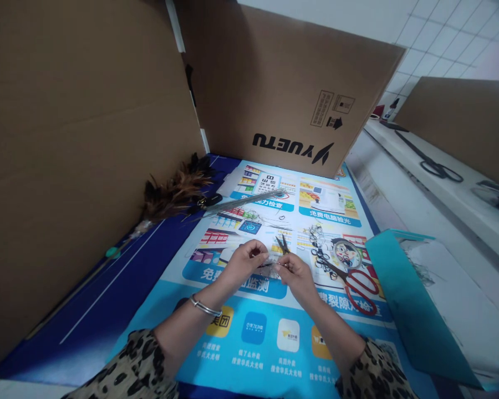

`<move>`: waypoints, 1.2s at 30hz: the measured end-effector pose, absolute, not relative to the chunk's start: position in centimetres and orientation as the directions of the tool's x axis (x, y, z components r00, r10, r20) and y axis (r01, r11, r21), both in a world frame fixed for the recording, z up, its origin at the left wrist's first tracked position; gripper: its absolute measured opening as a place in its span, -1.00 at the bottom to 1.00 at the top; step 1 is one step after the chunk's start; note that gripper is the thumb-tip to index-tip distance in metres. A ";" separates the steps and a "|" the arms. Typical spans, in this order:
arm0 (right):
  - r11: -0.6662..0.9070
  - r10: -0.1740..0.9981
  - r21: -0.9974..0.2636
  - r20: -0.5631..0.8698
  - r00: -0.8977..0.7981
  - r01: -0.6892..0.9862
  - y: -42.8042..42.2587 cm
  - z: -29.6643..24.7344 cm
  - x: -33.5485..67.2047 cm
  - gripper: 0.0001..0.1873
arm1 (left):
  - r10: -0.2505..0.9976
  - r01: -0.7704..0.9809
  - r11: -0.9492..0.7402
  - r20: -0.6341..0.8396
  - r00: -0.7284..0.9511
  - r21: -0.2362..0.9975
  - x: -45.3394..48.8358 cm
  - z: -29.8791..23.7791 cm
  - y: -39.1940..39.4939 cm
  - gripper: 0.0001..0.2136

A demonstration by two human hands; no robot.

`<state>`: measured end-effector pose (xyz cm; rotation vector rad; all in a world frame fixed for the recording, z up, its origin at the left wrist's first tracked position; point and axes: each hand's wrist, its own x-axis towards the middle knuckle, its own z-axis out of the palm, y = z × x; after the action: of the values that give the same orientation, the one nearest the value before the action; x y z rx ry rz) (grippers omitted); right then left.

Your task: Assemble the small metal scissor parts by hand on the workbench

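My left hand (246, 265) and my right hand (297, 276) meet above the printed mat, fingertips pinched close together. Between them is a small, clear-looking, crinkled piece (269, 268) with thin dark strands, too small to name. Just beyond my right fingers, the dark pointed blades of a small tool (282, 244) stand apart; its handles are hidden, and I cannot tell whether that hand holds it. To the right, a pair of red-handled scissors (361, 289) lies beside a pile of black wire loops (321, 252).
A bundle of straight thin wires (249, 202) lies farther back on the printed mat (233, 354). A brown feather duster (174, 191) rests along the left cardboard panel (79, 138). Another cardboard panel (291, 72) stands behind. At right is a teal open box (411, 310); black scissors (438, 169) lie beyond.
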<state>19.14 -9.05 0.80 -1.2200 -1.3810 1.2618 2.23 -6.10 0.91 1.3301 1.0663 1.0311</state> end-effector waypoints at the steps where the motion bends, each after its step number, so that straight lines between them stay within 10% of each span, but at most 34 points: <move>1: 0.000 0.992 -0.996 -0.012 -0.127 0.093 -9.0 0.7 19.2 -0.84 | 0.976 0.075 -0.045 0.028 0.216 0.996 2.2 0.9 -6.1 -0.89; 25: -0.027 0.981 -0.999 -0.036 -0.193 0.047 -9.0 0.3 19.3 -0.82 | 0.908 0.370 -0.370 0.247 0.339 0.852 2.4 1.2 -6.6 -0.91; 36: 0.142 0.989 -0.927 0.121 -0.083 0.347 -9.1 0.2 19.3 -0.86 | 0.914 0.398 -0.365 0.243 0.325 0.842 2.3 1.1 -6.8 -0.92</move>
<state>19.28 -9.08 0.22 -1.3324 -1.5755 0.9591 2.34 -6.78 1.12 1.9129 1.1550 0.9695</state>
